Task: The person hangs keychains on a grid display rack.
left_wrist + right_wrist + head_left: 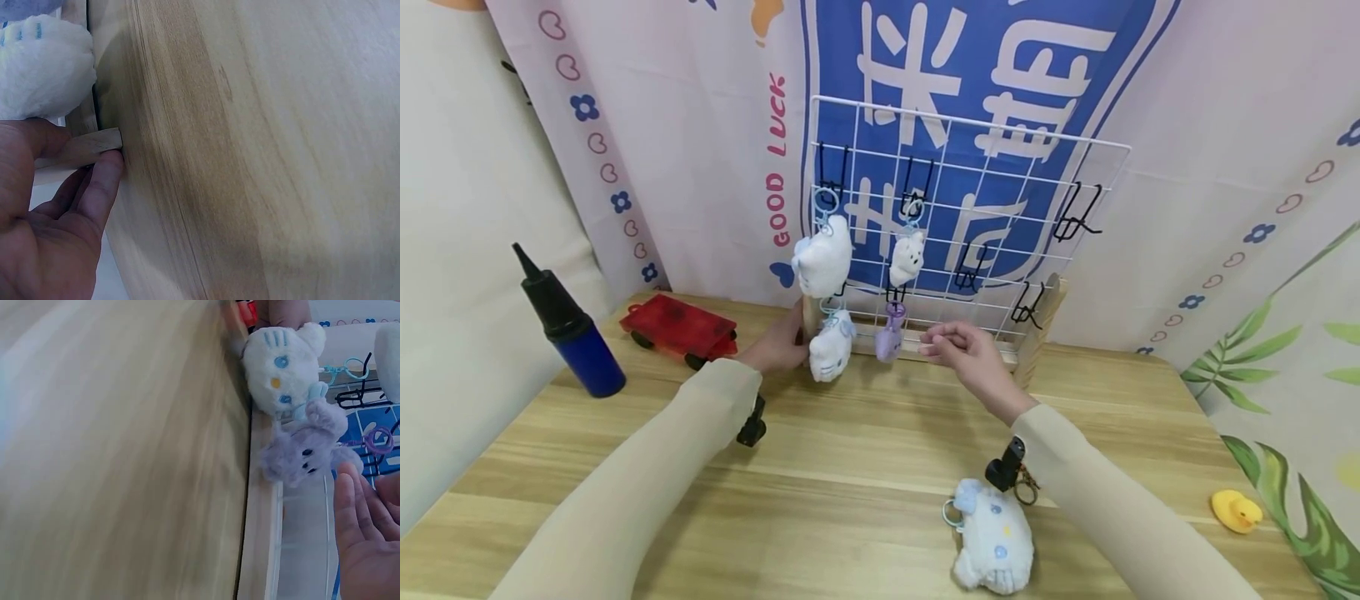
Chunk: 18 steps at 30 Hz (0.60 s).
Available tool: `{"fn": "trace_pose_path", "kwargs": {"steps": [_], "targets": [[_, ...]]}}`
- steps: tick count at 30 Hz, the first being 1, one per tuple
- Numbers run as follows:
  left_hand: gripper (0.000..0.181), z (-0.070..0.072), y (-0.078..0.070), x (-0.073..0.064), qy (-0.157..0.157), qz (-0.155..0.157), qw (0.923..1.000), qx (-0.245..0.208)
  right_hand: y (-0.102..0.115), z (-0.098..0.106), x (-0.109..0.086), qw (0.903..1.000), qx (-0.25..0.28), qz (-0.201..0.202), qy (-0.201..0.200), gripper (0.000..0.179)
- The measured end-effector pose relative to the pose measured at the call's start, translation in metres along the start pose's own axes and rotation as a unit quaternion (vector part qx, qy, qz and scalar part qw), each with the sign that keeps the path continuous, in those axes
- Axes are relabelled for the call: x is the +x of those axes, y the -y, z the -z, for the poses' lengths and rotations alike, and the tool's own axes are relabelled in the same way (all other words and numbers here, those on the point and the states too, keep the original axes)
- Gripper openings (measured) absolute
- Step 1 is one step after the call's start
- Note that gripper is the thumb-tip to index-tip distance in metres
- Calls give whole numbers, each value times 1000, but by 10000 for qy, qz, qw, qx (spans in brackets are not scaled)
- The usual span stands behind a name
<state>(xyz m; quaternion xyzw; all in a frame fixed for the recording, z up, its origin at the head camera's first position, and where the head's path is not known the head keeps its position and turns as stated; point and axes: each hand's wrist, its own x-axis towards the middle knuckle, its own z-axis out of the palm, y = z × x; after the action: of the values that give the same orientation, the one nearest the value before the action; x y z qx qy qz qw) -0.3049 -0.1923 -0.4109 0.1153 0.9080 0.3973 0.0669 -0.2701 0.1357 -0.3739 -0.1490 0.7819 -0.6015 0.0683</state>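
Observation:
A white wire grid rack (970,125) stands on wooden supports, its black hooks holding plush keychains. My left hand (780,340) grips the rack's left wooden support (94,147) between thumb and fingers. Just right of that hand hangs a white plush cat keychain (831,348); a larger white plush (823,260) is above it. A small white plush dog (907,257) hangs in the second column, over a purple plush keychain (889,340) on a purple ring. My right hand (966,354) is beside the purple plush, fingers loosely extended and holding nothing.
A blue plush-bowed white cat keychain (996,537) lies on the wooden table (820,500) near my right forearm. At left are a red toy cart (679,325) and a blue-and-black pump (580,342). A yellow rubber duck (1236,510) sits far right. Bare hooks (1026,304) are at the rack's right.

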Motion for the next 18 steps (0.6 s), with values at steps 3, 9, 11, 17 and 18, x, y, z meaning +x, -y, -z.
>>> {"fn": "trace_pose_path", "kwargs": {"steps": [3,9,11,17,18], "targets": [[90,0,0,0,22,35,10000,53,-6,10,-12,9994,-235,21,256,28],[92,0,-1,2,67,173,9998,15,-18,27,-41,9908,-910,-17,1001,27],[92,0,-1,2,74,138,9999,7,-20,31,-51,9849,-1113,-69,1322,27],[92,0,-1,3,106,122,9999,0,-21,31,-75,9551,-1926,244,2239,27],[91,0,-1,3,106,140,9998,-27,-21,29,-79,9500,-2049,319,2333,27]]}}
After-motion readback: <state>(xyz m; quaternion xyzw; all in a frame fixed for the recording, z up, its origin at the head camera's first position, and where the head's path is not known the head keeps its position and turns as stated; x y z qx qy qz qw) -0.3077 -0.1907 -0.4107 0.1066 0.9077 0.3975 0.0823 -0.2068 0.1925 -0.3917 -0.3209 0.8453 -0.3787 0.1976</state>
